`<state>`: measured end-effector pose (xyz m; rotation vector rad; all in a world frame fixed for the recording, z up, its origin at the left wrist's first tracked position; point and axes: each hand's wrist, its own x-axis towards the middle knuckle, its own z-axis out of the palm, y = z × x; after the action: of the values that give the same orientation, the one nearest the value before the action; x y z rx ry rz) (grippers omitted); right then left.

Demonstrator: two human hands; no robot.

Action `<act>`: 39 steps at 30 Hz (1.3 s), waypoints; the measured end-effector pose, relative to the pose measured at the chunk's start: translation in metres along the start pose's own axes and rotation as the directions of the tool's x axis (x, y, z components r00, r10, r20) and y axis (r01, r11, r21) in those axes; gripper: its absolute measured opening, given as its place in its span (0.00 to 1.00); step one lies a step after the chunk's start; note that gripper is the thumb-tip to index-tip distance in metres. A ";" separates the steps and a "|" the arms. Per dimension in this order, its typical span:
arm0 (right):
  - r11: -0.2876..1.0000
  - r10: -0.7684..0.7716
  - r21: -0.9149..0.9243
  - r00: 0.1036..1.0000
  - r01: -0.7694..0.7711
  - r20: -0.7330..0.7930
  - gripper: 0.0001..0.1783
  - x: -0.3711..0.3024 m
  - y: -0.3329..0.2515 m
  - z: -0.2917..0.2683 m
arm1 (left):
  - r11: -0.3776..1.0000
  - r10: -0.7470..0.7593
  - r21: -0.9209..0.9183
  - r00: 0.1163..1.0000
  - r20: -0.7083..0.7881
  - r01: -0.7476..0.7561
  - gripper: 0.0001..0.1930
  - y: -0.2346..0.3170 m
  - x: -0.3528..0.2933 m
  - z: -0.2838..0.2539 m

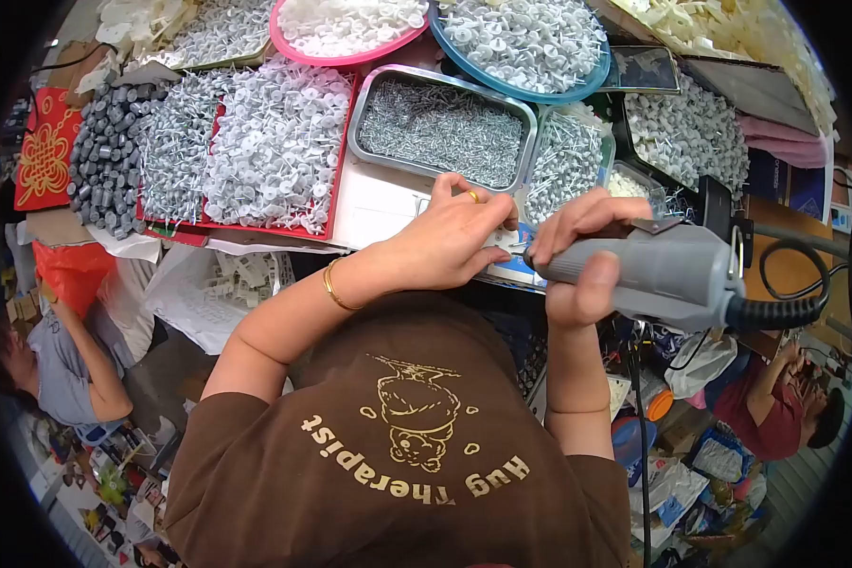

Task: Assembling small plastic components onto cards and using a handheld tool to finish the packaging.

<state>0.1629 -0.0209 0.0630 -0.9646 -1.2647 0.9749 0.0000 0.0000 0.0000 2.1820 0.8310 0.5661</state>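
Note:
My right hand (587, 241) is wrapped round a grey electric screwdriver (648, 270), which lies nearly level with its tip toward the left and a black coiled cable at its back end. Just left of that tip, my left hand (459, 232) has its thumb and fingers drawn together in a pinch. Whatever they hold is too small and covered to make out. A shallow metal tray (353, 128) full of small silver screws (440, 128) sits right beyond my left hand. Under both hands is a white work surface (369, 204).
A red box (336, 199) of white round-headed plastic pieces stands left, beside dark grey cylinders (114, 156). Behind are a pink basin (279, 43) and a blue basin (511, 90), both heaped. A black box (634, 142) stands right. Other people work at both sides.

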 end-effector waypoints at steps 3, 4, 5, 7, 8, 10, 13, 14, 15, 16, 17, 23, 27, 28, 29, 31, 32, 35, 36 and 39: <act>0.986 -0.152 0.057 0.987 0.155 -0.057 0.31 0.011 -0.010 0.000 | 0.999 0.013 -0.047 1.000 -0.026 -0.014 0.20 -0.001 0.001 0.003; 0.984 -0.147 0.092 0.988 0.152 -0.056 0.31 0.014 -0.005 -0.001 | 0.998 0.008 -0.056 0.999 -0.048 -0.011 0.20 0.001 0.001 0.005; 0.981 -0.142 0.127 0.988 0.148 -0.056 0.31 0.016 0.001 -0.003 | 0.998 0.003 -0.065 0.998 -0.070 -0.007 0.19 0.003 0.001 0.007; 0.992 -0.063 0.110 0.998 0.065 -0.018 0.31 0.014 0.019 -0.002 | 0.998 0.012 -0.057 0.997 -0.080 -0.017 0.20 0.002 0.002 0.006; 0.992 -0.077 0.102 0.997 0.078 -0.011 0.31 0.017 0.021 -0.003 | 0.998 0.021 -0.051 0.996 -0.088 -0.026 0.20 0.001 0.003 0.005; 0.992 -0.088 0.096 0.995 0.083 0.051 0.31 0.019 0.026 -0.006 | 0.998 0.011 -0.065 0.997 -0.070 -0.015 0.21 0.000 0.002 0.004; 0.995 -0.038 0.094 0.998 0.034 0.044 0.31 0.018 0.021 0.001 | 0.998 0.014 -0.064 0.997 -0.070 -0.018 0.22 -0.004 -0.004 0.003; 0.997 -0.046 0.068 0.999 0.045 0.017 0.32 0.019 0.016 0.002 | 0.998 0.024 -0.051 0.996 -0.083 -0.029 0.22 -0.007 -0.007 0.002; 0.998 -0.054 0.041 0.998 0.054 -0.014 0.32 0.019 0.011 0.003 | 0.998 0.022 -0.049 0.996 -0.084 -0.026 0.22 -0.007 -0.012 -0.003; 0.983 -0.112 0.148 0.994 0.109 0.014 0.33 0.019 0.006 0.006 | 0.999 -0.039 -0.024 0.997 -0.074 0.037 0.23 -0.006 -0.018 -0.012; 0.977 -0.119 0.180 0.993 0.113 0.022 0.33 0.020 0.004 0.010 | 0.995 -0.100 0.001 0.993 -0.063 0.100 0.23 -0.007 -0.024 -0.018; 0.990 -0.061 0.141 0.974 0.031 0.216 0.33 0.023 0.027 0.021 | 0.966 -0.246 0.019 0.938 -0.246 0.259 0.23 -0.010 -0.049 -0.014; 0.996 -0.055 0.071 0.997 0.052 0.050 0.29 0.031 0.014 0.044 | 0.947 -0.300 0.021 0.906 -0.298 0.320 0.22 -0.017 -0.056 -0.003; 0.983 -0.184 0.033 0.982 0.182 0.052 0.30 0.031 0.027 0.028 | 0.958 -0.246 0.057 0.905 -0.346 0.282 0.23 -0.016 -0.056 -0.001; 0.978 -0.152 0.125 0.980 0.168 -0.132 0.32 0.022 0.025 0.037 | 0.959 -0.260 0.013 0.897 -0.358 0.283 0.23 -0.017 -0.054 0.001; 0.929 -0.158 0.357 0.979 0.102 0.131 0.34 0.024 0.005 0.052 | 0.971 -0.219 0.004 0.900 -0.376 0.237 0.23 -0.016 -0.051 0.005; 0.937 -0.143 0.341 0.974 0.077 0.175 0.34 0.024 0.015 0.052 | 0.973 -0.216 -0.011 0.898 -0.383 0.229 0.23 -0.014 -0.050 0.006; 0.942 -0.109 0.336 0.956 0.012 0.272 0.33 0.022 0.036 0.052 | 0.976 -0.211 -0.035 0.887 -0.410 0.216 0.24 -0.012 -0.051 0.010; 0.943 -0.102 0.332 0.946 -0.006 0.307 0.33 0.021 0.037 0.053 | 0.978 -0.183 0.001 0.870 -0.459 0.206 0.24 -0.013 -0.051 0.017; 0.952 -0.065 0.302 0.945 -0.037 0.319 0.35 0.024 0.039 0.061 | 0.983 -0.176 -0.041 0.861 -0.477 0.178 0.21 -0.013 -0.051 0.022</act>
<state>0.1015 0.0167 0.0366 -0.5654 -1.3385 1.3144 -0.0275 -0.0394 -0.0310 1.9610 1.2786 1.0347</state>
